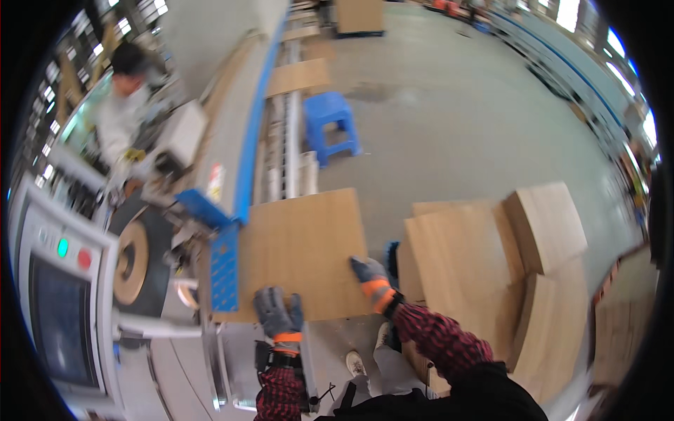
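A blue plastic stool [333, 126] stands on the concrete floor; stacked wooden boards [491, 259] lie right.

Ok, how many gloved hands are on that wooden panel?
2: the left hand on the wooden panel's near edge, the right hand at its right corner.

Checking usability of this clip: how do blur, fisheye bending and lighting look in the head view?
Head view: strong fisheye bending, black corners at the rim; soft motion blur overall, so the gloved left hand and right hand on the wooden panel lack detail; windows along the upper edges blow out white; floor evenly lit.
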Demonstrator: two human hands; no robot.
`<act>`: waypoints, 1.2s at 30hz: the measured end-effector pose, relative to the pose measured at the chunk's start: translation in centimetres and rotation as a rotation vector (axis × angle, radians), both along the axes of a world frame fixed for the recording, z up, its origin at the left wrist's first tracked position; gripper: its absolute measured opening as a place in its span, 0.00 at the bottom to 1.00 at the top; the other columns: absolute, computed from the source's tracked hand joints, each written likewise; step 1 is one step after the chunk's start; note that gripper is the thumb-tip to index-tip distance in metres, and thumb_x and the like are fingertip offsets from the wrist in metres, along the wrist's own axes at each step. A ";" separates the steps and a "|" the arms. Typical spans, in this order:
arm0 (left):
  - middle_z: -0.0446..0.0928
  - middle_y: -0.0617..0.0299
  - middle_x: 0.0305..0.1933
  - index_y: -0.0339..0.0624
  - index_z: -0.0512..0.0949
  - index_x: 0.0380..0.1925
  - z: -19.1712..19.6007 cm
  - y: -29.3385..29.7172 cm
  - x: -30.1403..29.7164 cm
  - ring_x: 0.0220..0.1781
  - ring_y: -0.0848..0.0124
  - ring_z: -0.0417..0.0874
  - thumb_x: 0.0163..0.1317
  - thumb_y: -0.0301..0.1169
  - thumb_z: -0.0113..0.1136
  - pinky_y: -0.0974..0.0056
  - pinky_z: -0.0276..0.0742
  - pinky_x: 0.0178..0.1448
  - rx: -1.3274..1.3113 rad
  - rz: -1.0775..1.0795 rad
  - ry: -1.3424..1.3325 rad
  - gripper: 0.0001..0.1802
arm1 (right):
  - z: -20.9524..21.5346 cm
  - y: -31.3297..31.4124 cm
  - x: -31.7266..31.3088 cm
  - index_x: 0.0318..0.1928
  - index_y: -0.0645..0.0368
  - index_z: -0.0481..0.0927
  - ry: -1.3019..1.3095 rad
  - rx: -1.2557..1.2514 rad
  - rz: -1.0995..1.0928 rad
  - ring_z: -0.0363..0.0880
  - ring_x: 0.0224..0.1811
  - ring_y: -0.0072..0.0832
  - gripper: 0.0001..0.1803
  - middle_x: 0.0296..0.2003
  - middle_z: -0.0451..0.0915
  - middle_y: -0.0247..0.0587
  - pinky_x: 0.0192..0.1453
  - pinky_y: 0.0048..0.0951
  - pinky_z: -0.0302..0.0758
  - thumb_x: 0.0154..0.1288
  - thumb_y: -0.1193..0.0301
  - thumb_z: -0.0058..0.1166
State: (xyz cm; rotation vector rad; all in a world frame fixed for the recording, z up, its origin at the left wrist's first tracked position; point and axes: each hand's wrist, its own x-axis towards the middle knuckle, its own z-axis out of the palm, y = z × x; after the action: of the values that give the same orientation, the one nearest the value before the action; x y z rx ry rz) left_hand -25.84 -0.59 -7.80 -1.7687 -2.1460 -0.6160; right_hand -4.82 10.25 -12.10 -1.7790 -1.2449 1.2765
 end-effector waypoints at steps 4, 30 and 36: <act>0.68 0.45 0.49 0.34 0.70 0.42 -0.5 4.7 0.0 0.54 0.48 0.66 0.54 0.42 0.54 0.50 0.61 0.59 -0.032 0.004 0.035 0.23 | -1.6 3.9 2.1 0.38 0.63 0.76 0.160 0.028 0.037 0.74 0.28 0.39 0.26 0.24 0.77 0.43 0.36 0.36 0.70 0.59 0.49 0.47; 0.79 0.53 0.37 0.31 0.77 0.37 -8.9 1.2 20.9 0.39 0.65 0.80 0.50 0.49 0.62 0.64 0.74 0.42 -0.810 0.192 -1.443 0.28 | -9.8 -6.6 41.6 0.41 0.64 0.75 -0.781 -0.267 -0.368 0.74 0.38 0.55 0.34 0.33 0.76 0.62 0.44 0.47 0.69 0.54 0.42 0.43; 0.79 0.58 0.29 0.36 0.77 0.38 0.7 -6.9 11.3 0.35 0.66 0.80 0.55 0.44 0.59 0.67 0.73 0.42 -0.559 0.215 -1.566 0.21 | -14.7 -13.6 33.2 0.35 0.48 0.80 -0.585 0.164 0.132 0.75 0.28 0.54 0.29 0.23 0.77 0.56 0.34 0.46 0.71 0.61 0.40 0.34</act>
State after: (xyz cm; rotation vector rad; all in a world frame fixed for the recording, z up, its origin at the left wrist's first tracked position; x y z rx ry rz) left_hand -14.58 -7.50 -7.07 -1.1745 -3.6776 -1.9175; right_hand 28.37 -3.33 -26.79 -2.0458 -1.7495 0.7005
